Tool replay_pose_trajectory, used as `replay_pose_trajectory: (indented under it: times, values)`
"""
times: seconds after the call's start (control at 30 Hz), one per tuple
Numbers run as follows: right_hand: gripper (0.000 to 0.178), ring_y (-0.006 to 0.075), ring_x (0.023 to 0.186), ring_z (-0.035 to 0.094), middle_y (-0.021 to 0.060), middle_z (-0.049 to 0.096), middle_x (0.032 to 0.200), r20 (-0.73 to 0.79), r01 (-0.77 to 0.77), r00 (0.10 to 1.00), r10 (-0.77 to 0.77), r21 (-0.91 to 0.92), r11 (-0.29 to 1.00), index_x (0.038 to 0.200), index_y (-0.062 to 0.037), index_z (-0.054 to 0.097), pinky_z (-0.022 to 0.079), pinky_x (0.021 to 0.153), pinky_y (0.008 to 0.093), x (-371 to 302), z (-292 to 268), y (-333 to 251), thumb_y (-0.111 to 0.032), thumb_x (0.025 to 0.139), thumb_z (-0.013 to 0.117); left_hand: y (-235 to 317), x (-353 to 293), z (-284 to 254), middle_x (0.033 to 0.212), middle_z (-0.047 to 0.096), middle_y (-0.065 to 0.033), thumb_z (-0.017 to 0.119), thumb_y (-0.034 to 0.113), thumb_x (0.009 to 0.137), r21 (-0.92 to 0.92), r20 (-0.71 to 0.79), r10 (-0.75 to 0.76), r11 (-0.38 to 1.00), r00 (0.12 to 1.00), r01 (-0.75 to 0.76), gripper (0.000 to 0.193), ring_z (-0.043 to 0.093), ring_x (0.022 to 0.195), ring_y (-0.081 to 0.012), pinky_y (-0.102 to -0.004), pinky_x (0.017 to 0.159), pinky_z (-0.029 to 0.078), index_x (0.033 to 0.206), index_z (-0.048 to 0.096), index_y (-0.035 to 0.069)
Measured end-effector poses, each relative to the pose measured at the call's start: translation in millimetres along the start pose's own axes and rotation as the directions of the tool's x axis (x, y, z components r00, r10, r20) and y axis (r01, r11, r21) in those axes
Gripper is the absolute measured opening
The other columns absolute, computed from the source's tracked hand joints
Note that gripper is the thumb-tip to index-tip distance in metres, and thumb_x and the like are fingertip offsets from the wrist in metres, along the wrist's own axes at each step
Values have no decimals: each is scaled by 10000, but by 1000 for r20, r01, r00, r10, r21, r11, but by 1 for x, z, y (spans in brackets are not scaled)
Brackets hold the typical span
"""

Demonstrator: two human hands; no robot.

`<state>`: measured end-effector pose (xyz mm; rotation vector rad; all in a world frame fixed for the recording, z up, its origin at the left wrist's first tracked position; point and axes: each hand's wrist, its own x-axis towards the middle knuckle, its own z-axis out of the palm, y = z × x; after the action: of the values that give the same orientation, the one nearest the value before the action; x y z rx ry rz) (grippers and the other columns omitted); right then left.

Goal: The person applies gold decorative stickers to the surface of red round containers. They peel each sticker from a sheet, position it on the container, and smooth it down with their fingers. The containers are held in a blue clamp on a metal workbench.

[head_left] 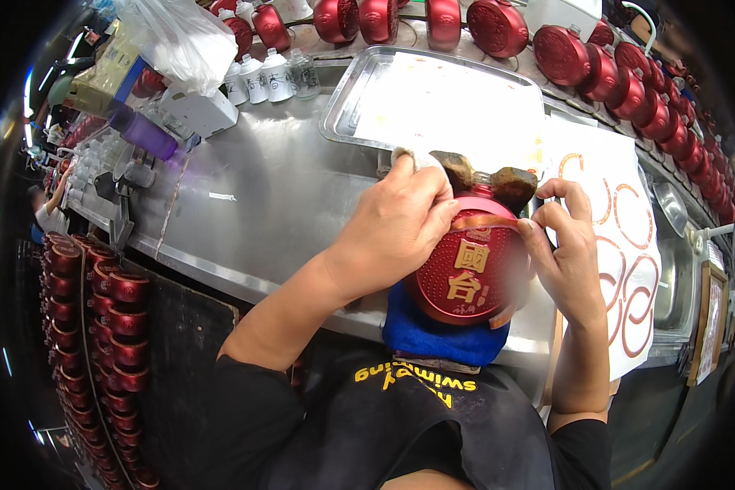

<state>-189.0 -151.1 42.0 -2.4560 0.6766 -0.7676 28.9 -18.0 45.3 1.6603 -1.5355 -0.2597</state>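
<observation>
Steel counter (269,171), gold-lettered red bottle (467,273)

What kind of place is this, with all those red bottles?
Probably a workshop or small factory. Lots of matching red bottles stand in rows, there's a long metal table, and the person's left hand and right hand are at a strip across one bottle.
</observation>
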Motion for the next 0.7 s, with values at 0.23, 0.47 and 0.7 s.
replay_pose_trajectory:
  times: [0.23, 0.47, 0.7]
  values:
    - [166, 368, 1132, 569, 190, 586, 1182, 7, -8, 1000, 8, 40, 999, 840, -12, 617, 471, 958, 454, -10, -5, -1, -83, 904, 752, 8, -14, -9, 944, 558, -130, 736, 165, 946, 45, 105, -37, 998, 994, 32, 173, 592, 691, -233, -371, 688, 506, 991, 622, 43]
    - [173, 352, 1106, 572, 181, 586, 1161, 0, 29, 1000, -29, 107, 994, 830, -9, 605, 466, 945, 443, -10, -13, -7, -75, 899, 748, 5, -8, -19, 913, 546, -111, 730, 156, 945, -99, 117, -17, 995, 993, 28, 164, 558, 759, -228, -365, 700, 477, 935, 614, 41]
    - [174, 359, 1112, 568, 187, 592, 1141, 4, -45, 999, 45, 32, 998, 819, -4, 599, 465, 951, 453, -12, -8, 3, -59, 894, 746, 5, 22, -9, 966, 576, -253, 683, 171, 947, 55, 177, 2, 998, 984, -12, 178, 638, 859, -436, -492, 784, 530, 967, 623, 4]
